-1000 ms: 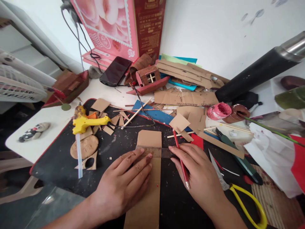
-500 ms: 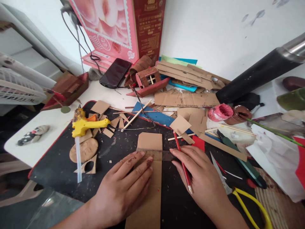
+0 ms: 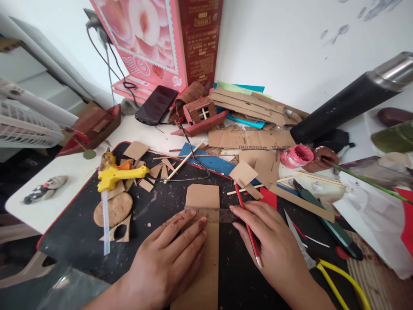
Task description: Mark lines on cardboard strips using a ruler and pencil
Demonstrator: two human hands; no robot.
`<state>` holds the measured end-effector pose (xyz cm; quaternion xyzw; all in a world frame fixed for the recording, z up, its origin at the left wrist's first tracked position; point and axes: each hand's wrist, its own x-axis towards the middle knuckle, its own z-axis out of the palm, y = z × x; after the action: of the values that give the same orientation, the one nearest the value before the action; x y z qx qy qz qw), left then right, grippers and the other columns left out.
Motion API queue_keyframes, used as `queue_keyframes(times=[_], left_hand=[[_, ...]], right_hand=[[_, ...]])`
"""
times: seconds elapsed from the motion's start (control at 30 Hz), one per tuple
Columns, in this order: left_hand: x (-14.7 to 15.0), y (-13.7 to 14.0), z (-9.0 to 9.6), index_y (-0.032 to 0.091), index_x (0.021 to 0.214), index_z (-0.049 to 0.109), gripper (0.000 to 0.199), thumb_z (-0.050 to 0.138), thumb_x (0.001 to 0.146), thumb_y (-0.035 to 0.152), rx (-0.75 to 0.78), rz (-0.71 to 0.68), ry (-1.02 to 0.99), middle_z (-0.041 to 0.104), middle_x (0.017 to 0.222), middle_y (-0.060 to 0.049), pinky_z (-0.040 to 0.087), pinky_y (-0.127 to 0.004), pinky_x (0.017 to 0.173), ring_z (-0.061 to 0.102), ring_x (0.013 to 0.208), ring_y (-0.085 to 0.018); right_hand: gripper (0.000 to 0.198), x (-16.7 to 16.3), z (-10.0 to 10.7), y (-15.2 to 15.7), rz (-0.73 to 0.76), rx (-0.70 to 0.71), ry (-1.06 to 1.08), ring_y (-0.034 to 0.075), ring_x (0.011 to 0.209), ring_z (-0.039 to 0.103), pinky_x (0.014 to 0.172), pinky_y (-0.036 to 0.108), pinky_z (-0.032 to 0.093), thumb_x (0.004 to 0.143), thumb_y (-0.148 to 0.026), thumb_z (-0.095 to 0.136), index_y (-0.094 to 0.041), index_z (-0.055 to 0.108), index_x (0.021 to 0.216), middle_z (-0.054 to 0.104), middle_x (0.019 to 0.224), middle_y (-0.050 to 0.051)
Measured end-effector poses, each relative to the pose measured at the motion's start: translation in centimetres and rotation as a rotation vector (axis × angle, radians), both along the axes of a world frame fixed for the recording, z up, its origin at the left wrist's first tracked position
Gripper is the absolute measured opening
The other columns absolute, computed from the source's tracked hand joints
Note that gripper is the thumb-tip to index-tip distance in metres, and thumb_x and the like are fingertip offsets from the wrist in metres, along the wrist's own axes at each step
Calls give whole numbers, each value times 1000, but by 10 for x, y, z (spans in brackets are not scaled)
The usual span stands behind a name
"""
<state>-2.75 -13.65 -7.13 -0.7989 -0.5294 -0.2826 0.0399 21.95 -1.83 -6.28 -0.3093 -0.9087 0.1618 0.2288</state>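
Note:
A long cardboard strip (image 3: 203, 196) with clipped far corners lies on the black mat in front of me. Across it rests a dark, see-through ruler (image 3: 226, 216). My left hand (image 3: 172, 249) lies flat with fingers stretched out, fingertips pressing the ruler and cardboard down. At the ruler's right end, my right hand (image 3: 266, 230) pinches or touches its edge with thumb and fingertips. That same hand holds a red pencil (image 3: 248, 230), slanted, its eraser end toward me. Scissors (image 3: 332, 275) with yellow handles lie just right of my right hand.
A yellow glue gun (image 3: 119, 172) rests on the mat at left, above a round cardboard piece (image 3: 112, 209). Cardboard scraps and sticks lie farther back, near a small brown boat model (image 3: 200, 114). A green utility knife (image 3: 332, 228) and black flask (image 3: 342, 103) are at right.
The view has tipped slightly, so the scene sits a little lower in the picture. Both hands, the ruler, the pencil and the cardboard keep their places relative to each other.

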Motion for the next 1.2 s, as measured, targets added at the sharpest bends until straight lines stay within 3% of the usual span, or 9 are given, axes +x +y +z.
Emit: queue_keyframes(times=[0.47,0.73,0.9,1.2], left_hand=[[-1,3,2,16,120,81,26,57,110,15,9,-13,-2,82,138,2,40,-33,136,71,139,-20],[-2,3,0,16,119,81,25,58,110,15,3,-6,-4,83,136,1,38,-31,138,69,142,-18],[-2,3,0,16,119,81,25,60,107,14,16,-3,13,85,131,-1,47,-32,133,73,137,-19],[-1,3,0,16,120,81,25,58,108,14,-2,-10,-6,83,136,2,37,-32,138,71,139,-19]], right_hand=[[26,-1,1,-2,-3,-33,10,31,104,78,89,48,67,111,-12,62,-19,72,134,82,114,12],[29,1,1,-6,-10,-53,-12,33,109,79,91,51,69,110,-10,62,-19,71,136,82,118,13],[31,1,3,-6,-9,-70,-17,33,109,79,91,53,70,110,-10,61,-19,68,138,82,119,14],[28,-2,7,-7,-9,-68,-1,34,108,80,89,53,71,111,-12,62,-19,69,137,83,118,14]])
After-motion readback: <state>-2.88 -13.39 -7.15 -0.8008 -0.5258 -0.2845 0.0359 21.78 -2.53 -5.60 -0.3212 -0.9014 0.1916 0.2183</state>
